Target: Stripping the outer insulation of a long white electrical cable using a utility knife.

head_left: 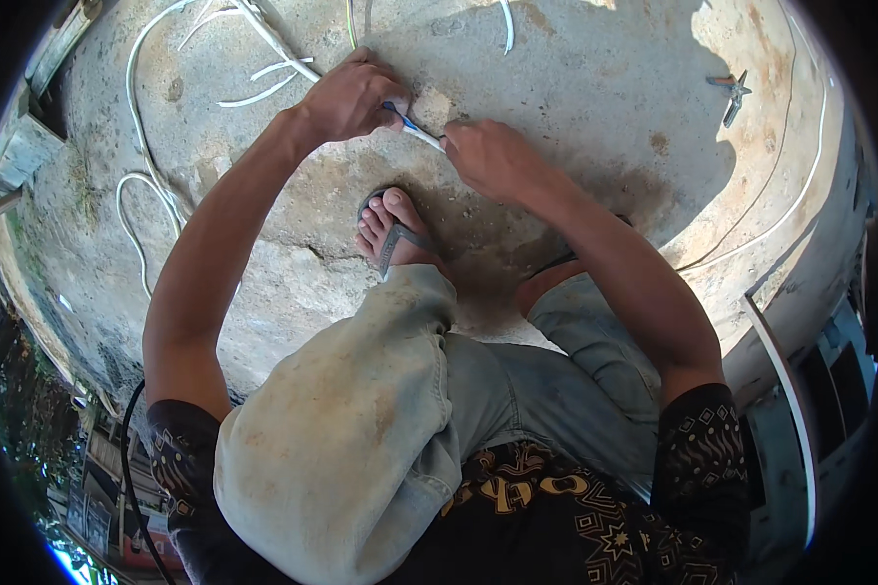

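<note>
My left hand (354, 96) is closed around a thin cable, near the upper middle of the view. My right hand (488, 156) is closed on the same cable a little lower and to the right. Between the two fists a short stretch of white cable (424, 134) shows, with a blue part at the left hand's end. A thin green-yellow wire (351, 24) runs up from beside my left fingers. Whatever else the fists may cover is hidden. Cut strips of white sheath (263, 95) lie on the concrete just left of my left hand.
White cable (137, 93) loops over the concrete floor (576, 88) on the left. A dark, crossed metal tool (732, 95) lies at the upper right, near another white cable (810, 185). My sandalled foot (397, 229) stands below the hands. Another white strip (508, 27) lies at the top.
</note>
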Available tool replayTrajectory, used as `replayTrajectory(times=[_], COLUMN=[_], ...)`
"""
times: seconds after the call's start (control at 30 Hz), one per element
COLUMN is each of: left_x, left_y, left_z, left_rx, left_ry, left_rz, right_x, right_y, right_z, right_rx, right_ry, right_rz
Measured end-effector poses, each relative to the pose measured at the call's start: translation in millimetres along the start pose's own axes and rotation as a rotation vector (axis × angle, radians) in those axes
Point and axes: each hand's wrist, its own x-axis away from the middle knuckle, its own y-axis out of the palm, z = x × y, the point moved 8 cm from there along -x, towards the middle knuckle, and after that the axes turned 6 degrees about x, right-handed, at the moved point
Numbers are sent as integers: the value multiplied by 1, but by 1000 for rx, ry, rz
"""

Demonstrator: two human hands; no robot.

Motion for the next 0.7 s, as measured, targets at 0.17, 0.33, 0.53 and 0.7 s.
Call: replayTrajectory(times=[0.17, 0.33, 0.53, 0.7], left_x=[0, 2, 2, 2], left_y=[2, 4, 5, 0], left_z=[-6, -5, -7, -2], left_rx=[16, 23, -12, -19], left_ry=[-16, 39, 29, 78], left_rz=[12, 37, 50, 82], right_x=[-23, -29, -36, -41], right_y=[14, 18, 26, 19], right_z=[-6, -6, -6, -12], right_rx=[64, 82, 129, 175], right_ry=[23, -34, -58, -37], right_rz=[-62, -75, -144, -240])
